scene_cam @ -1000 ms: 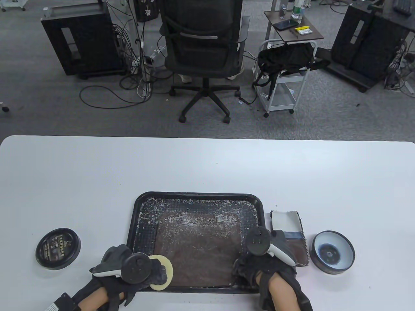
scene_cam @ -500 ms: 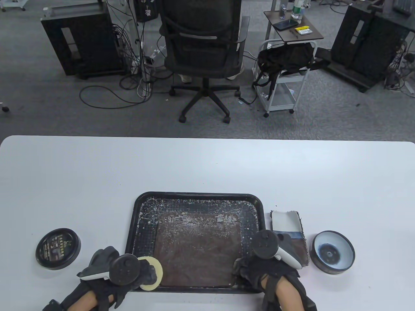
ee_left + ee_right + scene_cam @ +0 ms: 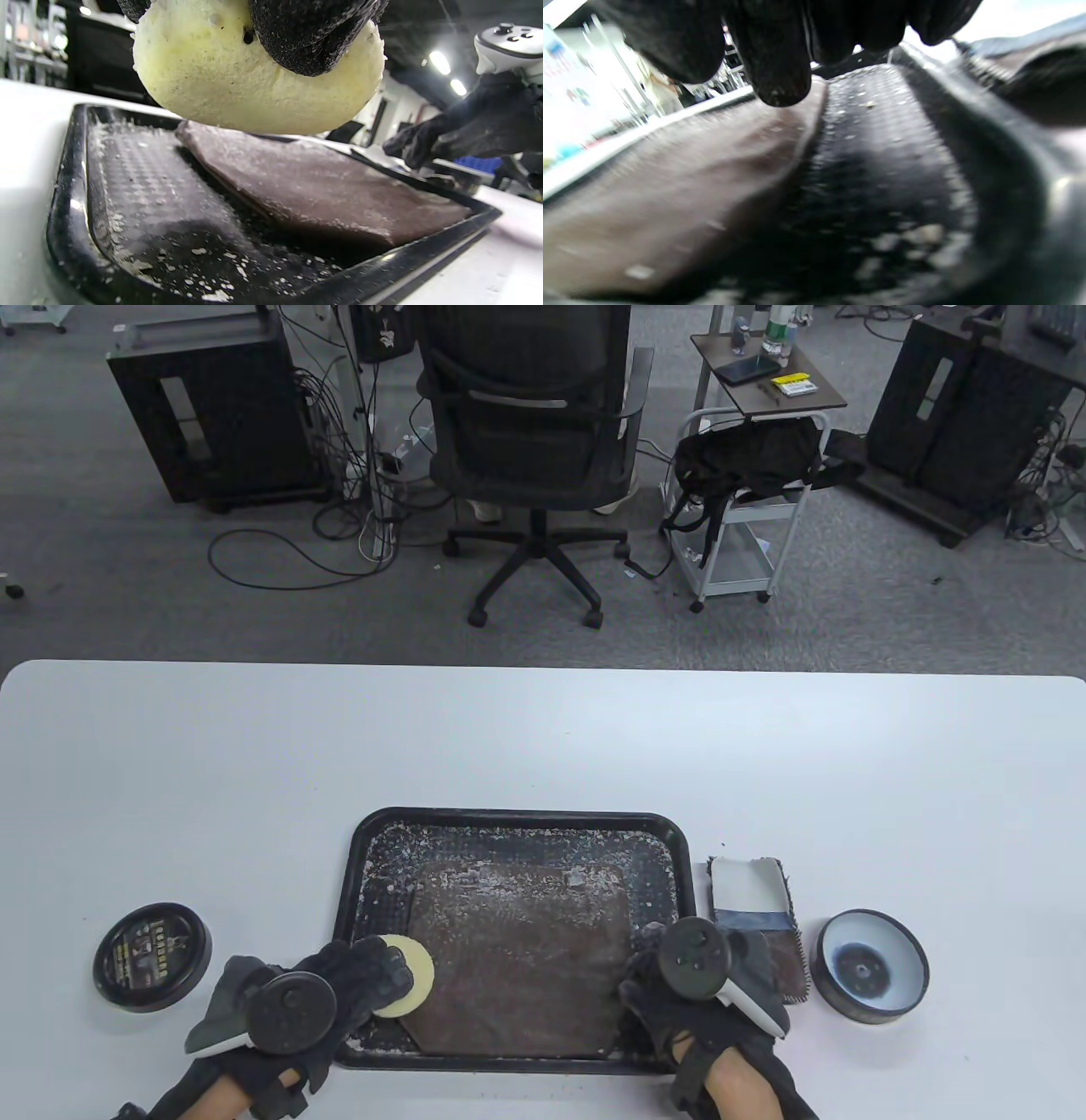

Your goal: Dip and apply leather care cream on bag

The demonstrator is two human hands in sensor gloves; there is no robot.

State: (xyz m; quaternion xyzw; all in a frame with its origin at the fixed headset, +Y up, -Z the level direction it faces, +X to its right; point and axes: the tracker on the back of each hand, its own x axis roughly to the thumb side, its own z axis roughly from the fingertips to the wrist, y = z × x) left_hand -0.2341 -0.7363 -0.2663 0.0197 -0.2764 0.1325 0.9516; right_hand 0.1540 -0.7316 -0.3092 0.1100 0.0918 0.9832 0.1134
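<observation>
With the left hand (image 3: 339, 984) pinching the sponge (image 3: 405, 976) above the bag (image 3: 522, 959) and the right hand (image 3: 679, 1001) pressing flat-fingered near the tray's (image 3: 517, 820) right edge, uneven rubbing could shift the bag.

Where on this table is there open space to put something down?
The far half of the table, beyond the tray, is bare. So is the near-left patch between the black lid and the table's edge. The near right is crowded: cloth swatches, then the open tin.
</observation>
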